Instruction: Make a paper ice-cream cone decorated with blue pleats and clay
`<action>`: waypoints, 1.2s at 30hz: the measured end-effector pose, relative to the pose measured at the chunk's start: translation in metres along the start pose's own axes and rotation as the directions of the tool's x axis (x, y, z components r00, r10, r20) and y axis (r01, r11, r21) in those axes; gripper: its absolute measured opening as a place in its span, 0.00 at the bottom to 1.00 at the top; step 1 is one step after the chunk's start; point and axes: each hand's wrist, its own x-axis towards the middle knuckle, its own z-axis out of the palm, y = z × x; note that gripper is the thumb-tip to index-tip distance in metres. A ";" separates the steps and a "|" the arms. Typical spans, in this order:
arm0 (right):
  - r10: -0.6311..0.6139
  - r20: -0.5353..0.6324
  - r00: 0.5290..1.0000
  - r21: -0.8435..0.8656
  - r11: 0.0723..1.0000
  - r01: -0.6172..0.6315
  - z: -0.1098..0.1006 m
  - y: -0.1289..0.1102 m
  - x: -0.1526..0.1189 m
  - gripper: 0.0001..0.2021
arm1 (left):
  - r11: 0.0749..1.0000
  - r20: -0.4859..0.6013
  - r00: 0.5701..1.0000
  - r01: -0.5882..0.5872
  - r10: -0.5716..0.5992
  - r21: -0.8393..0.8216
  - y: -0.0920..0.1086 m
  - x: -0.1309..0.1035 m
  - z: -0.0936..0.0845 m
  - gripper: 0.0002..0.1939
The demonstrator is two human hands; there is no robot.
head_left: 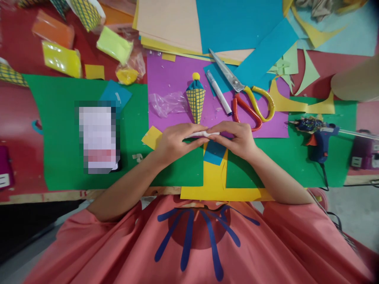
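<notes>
Between the fingertips of both hands is a thin, soft-looking white strip [201,134], perhaps clay; its exact kind is unclear. My left hand [177,140] pinches its left part with thumb and fingers. On the other end, my right hand [235,138] does the same, and the fingertips of both hands nearly meet. Just beyond them lies a small paper ice-cream cone [196,103] with a yellow-and-dark grid, a blue top and a yellow ball. A white pen [219,92] and large scissors [237,85] with red and yellow handles lie to its right.
A blue glue gun [319,142] with its cord lies at the right. At the left is a blurred-out phone [96,138]. Clay packets [61,59] and a clear plastic wrapper [167,104] lie about. Coloured sheets [239,23] are stacked at the back, with paper scraps [308,73] beside them.
</notes>
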 end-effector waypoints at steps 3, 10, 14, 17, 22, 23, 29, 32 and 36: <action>0.036 0.012 0.999 -0.010 0.999 -0.036 -0.001 0.001 -0.001 0.16 | 0.999 -0.038 0.998 -0.043 0.042 -0.032 0.000 0.001 0.000 0.17; -0.050 -0.013 0.999 0.002 0.999 0.050 -0.001 0.003 0.000 0.12 | 0.998 -0.058 0.998 -0.007 0.003 -0.069 0.001 0.002 -0.002 0.14; 0.044 0.010 0.999 -0.029 0.999 -0.044 -0.001 0.002 0.000 0.12 | 0.999 -0.005 0.999 0.051 -0.052 -0.018 0.000 0.001 -0.002 0.22; 0.100 0.018 0.995 -0.018 0.995 -0.100 -0.001 0.000 0.000 0.14 | 0.999 0.022 0.999 0.050 -0.050 -0.009 0.000 0.000 -0.002 0.22; 0.100 0.005 0.995 0.019 0.995 -0.100 -0.001 -0.001 0.000 0.14 | 0.997 -0.058 0.995 -0.081 0.082 0.018 0.001 0.002 -0.001 0.13; 0.097 0.004 0.995 0.029 0.995 -0.097 -0.001 -0.001 0.000 0.15 | 0.994 -0.085 0.990 -0.107 0.109 0.026 0.002 0.002 0.000 0.12; 0.133 -0.011 0.991 0.036 0.991 -0.132 0.000 0.002 0.000 0.21 | 1.000 -0.059 0.998 -0.019 0.019 -0.003 0.000 0.001 0.000 0.15; 0.073 -0.013 0.997 0.013 0.997 -0.073 0.000 0.004 0.000 0.17 | 0.999 -0.030 0.999 0.038 -0.039 -0.024 0.000 0.001 -0.001 0.17; 0.050 0.003 0.999 -0.025 0.998 -0.050 -0.001 0.004 0.001 0.12 | 0.997 0.020 0.997 0.071 -0.070 -0.029 0.002 0.002 -0.002 0.20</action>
